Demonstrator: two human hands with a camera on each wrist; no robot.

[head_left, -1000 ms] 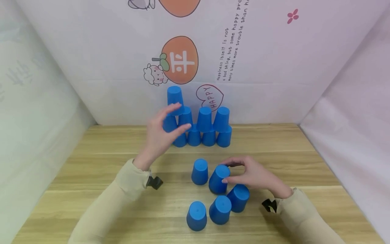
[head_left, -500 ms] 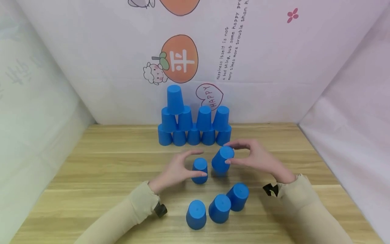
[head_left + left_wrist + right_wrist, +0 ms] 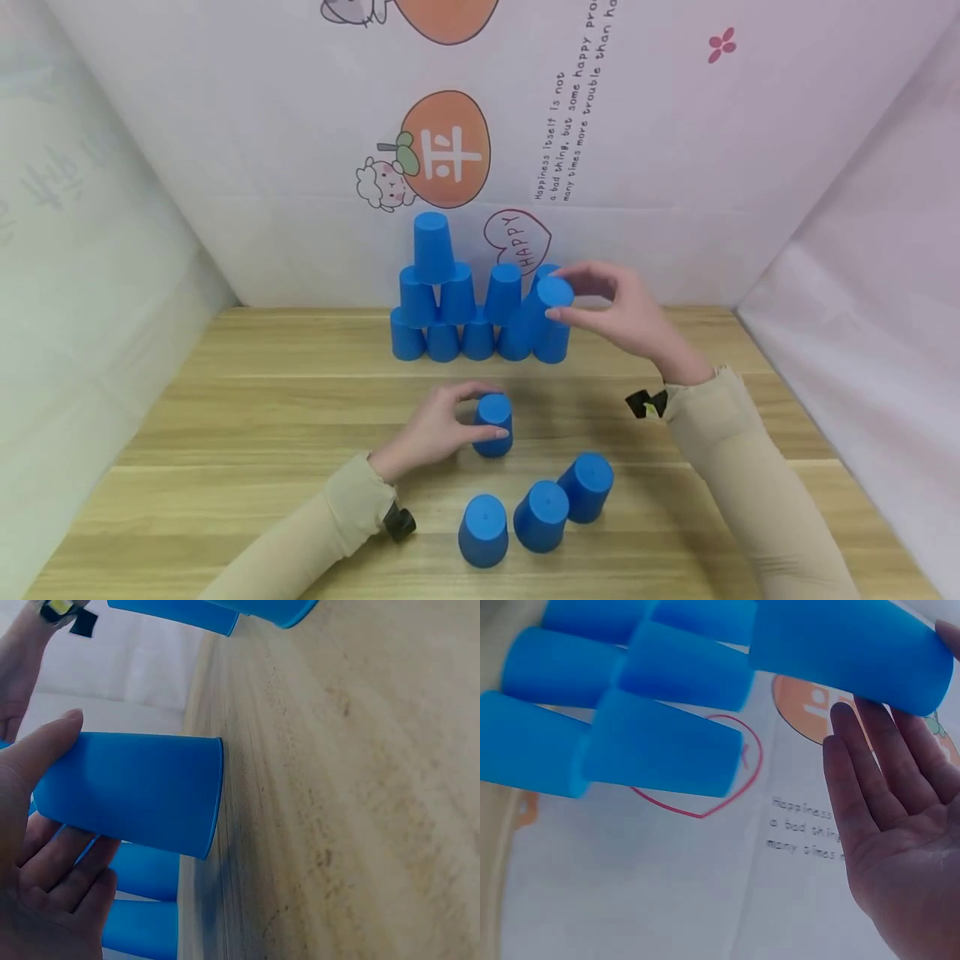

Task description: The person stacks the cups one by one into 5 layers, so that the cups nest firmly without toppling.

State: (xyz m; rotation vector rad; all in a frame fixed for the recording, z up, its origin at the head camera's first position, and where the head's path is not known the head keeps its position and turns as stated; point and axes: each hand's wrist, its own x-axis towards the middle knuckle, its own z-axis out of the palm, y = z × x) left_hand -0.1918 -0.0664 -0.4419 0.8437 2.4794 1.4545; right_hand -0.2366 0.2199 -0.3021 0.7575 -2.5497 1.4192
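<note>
My right hand (image 3: 626, 312) pinches an upside-down blue plastic cup (image 3: 553, 302) near its base end, raised in front of the right end of the cup stack. In the right wrist view this held cup (image 3: 847, 652) sits between thumb and fingertips, tilted. Nearer to me, the left hand (image 3: 442, 429) has its thumb and fingers around another upturned blue cup (image 3: 493, 427) that stands on the table. The left wrist view shows that cup (image 3: 131, 791) with its rim right at the wood. The stack (image 3: 477, 333) has a bottom row of several cups, a second row, and one cup (image 3: 432, 248) on top at left.
Three more upturned blue cups stand near the front: one at left (image 3: 483, 531), one in the middle (image 3: 542, 517) and one at right (image 3: 587, 487). Behind the stack rises a white printed backdrop (image 3: 637, 167). The wooden table (image 3: 262, 400) runs between white side cloths.
My right hand has lifted its cup off the table and carried it forward to the stack. The left hand left the top cup, came back and took hold of the near cup.
</note>
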